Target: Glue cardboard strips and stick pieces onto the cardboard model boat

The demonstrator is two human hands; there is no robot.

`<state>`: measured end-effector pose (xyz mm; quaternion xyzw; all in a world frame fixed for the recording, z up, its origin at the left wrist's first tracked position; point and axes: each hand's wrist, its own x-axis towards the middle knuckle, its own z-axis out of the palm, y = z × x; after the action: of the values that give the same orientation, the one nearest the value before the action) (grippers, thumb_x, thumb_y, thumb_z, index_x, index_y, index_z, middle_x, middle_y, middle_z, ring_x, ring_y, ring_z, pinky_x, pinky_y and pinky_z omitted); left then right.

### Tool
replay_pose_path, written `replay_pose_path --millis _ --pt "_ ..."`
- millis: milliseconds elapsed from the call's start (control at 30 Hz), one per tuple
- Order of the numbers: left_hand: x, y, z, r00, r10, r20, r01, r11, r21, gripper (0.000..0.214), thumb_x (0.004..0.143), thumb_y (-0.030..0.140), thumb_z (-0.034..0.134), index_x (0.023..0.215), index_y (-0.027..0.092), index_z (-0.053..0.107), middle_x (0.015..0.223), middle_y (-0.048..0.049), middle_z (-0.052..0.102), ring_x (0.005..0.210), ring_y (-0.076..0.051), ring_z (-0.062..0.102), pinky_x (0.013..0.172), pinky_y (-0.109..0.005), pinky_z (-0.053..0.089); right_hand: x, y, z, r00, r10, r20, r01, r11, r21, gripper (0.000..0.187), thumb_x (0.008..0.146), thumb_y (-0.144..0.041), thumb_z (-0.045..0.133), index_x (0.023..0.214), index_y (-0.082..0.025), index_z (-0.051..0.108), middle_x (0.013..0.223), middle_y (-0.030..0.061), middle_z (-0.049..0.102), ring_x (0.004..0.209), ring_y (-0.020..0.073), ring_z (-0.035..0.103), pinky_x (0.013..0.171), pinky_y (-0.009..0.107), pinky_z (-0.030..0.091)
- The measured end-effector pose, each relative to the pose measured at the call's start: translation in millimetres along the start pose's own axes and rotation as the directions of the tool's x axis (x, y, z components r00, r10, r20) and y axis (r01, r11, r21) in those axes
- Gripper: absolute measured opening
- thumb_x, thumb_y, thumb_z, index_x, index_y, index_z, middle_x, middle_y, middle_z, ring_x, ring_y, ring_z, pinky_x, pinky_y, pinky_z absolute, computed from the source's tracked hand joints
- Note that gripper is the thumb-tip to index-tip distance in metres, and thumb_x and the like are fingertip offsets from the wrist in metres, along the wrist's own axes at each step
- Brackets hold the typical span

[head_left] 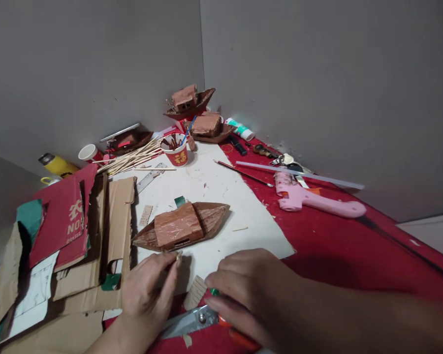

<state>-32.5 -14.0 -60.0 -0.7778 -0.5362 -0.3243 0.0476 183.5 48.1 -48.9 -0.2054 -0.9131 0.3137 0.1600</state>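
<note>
My left hand (147,282) is closed in a pinch on a small cardboard piece (179,256), just in front of a brown model boat (179,225) with a cabin roof. My right hand (243,282) is curled, with a small green piece (214,292) showing between its thumb and fingers. Beside those fingertips is a ridged strip of corrugated cardboard (195,293). Scissors (192,320) with orange handles lie beneath both hands, their blade tips hidden by my left hand. Whether my right hand also grips the handles I cannot tell.
Cut cardboard sheets (118,221) pile up at the left. Behind stand a paper cup (179,156) with brown paint, wooden sticks (133,158) and more model boats (206,125). A pink glue gun (317,200) and a pencil (243,173) lie on the red cloth (347,250).
</note>
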Motion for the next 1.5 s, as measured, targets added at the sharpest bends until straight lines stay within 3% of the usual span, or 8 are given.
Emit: replay_pose_path --millis 233,700,1000,1067,1133,1200,1267,1500 --pt "-2 -5 6.9 0.999 0.006 -0.033 0.000 0.989 0.151 0.015 0.084 0.011 0.066 0.099 0.012 0.064 0.080 -0.0079 0.075 0.069 -0.015 0.071 0.070 -0.022 0.055 -7 5 10 0.970 -0.238 -0.050 0.227 0.960 -0.167 0.020 0.095 -0.025 0.050 0.080 -0.018 0.060 0.069 -0.0001 0.064 0.059 0.0156 0.051 0.054 0.033 0.030" --pt "-1 -6 10.9 0.998 0.054 0.010 -0.055 0.976 0.209 0.013 0.085 0.014 0.066 0.097 0.012 0.063 0.076 -0.0084 0.075 0.067 -0.015 0.071 0.069 -0.021 0.054 -6 12 38 0.926 -0.287 -0.244 0.228 0.942 -0.245 0.022 0.088 -0.033 0.056 0.070 -0.020 0.054 0.055 -0.0011 0.056 0.049 0.0157 0.044 0.049 0.033 0.023" --pt "-5 5 2.9 0.992 -0.123 -0.020 0.119 0.984 -0.136 0.025 0.080 0.004 0.066 0.102 0.017 0.064 0.093 -0.0061 0.074 0.085 -0.015 0.071 0.081 -0.022 0.055 -6 9 25 0.954 -0.275 -0.121 0.240 0.940 -0.241 0.017 0.091 -0.027 0.055 0.076 -0.019 0.057 0.065 0.0003 0.062 0.057 0.0166 0.051 0.053 0.033 0.025" --pt "-4 15 0.2 0.940 -0.339 0.039 0.328 0.867 -0.376 0.020 0.082 0.007 0.064 0.096 0.021 0.066 0.097 -0.0044 0.074 0.087 -0.016 0.071 0.079 -0.023 0.056 -8 9 20 0.970 -0.230 -0.080 0.207 0.952 -0.225 0.013 0.092 -0.024 0.054 0.081 -0.018 0.058 0.070 0.0006 0.064 0.060 0.0164 0.052 0.054 0.033 0.026" --pt "0 25 -1.8 0.794 -0.558 0.242 0.579 0.569 -0.584 0.006 0.086 0.016 0.064 0.088 0.021 0.065 0.090 -0.0029 0.075 0.072 -0.014 0.071 0.065 -0.021 0.057 -10 12 20 0.982 -0.182 -0.055 0.169 0.967 -0.189 0.010 0.093 -0.025 0.054 0.087 -0.018 0.058 0.071 0.0006 0.063 0.061 0.0160 0.052 0.055 0.032 0.026" --pt "4 31 -3.4 0.616 -0.616 0.491 0.726 0.202 -0.657 0.009 0.086 0.025 0.066 0.082 0.018 0.064 0.078 -0.0024 0.073 0.056 -0.010 0.066 0.055 -0.020 0.054 -13 17 24 0.989 -0.147 -0.018 0.143 0.977 -0.158 0.010 0.093 -0.026 0.054 0.089 -0.017 0.058 0.072 0.0009 0.062 0.061 0.0157 0.051 0.056 0.031 0.026" --pt "7 32 -4.7 0.523 -0.564 0.639 0.753 -0.047 -0.657 0.014 0.084 0.028 0.069 0.080 0.016 0.063 0.071 -0.0016 0.070 0.051 -0.009 0.062 0.053 -0.019 0.052 -14 19 27 0.993 -0.107 0.042 0.112 0.984 -0.137 0.012 0.092 -0.028 0.054 0.086 -0.018 0.058 0.073 0.0011 0.062 0.062 0.0159 0.052 0.056 0.030 0.026" --pt "3 23 -8.1 0.563 -0.502 0.656 0.655 -0.213 -0.725 0.015 0.077 0.020 0.077 0.089 0.017 0.069 0.072 -0.0006 0.071 0.055 -0.008 0.063 0.056 -0.017 0.051 -15 6 16 0.989 -0.041 0.144 0.076 0.966 -0.248 0.024 0.079 -0.040 0.071 0.079 -0.021 0.056 0.076 0.0005 0.058 0.066 0.0179 0.051 0.056 0.029 0.030"
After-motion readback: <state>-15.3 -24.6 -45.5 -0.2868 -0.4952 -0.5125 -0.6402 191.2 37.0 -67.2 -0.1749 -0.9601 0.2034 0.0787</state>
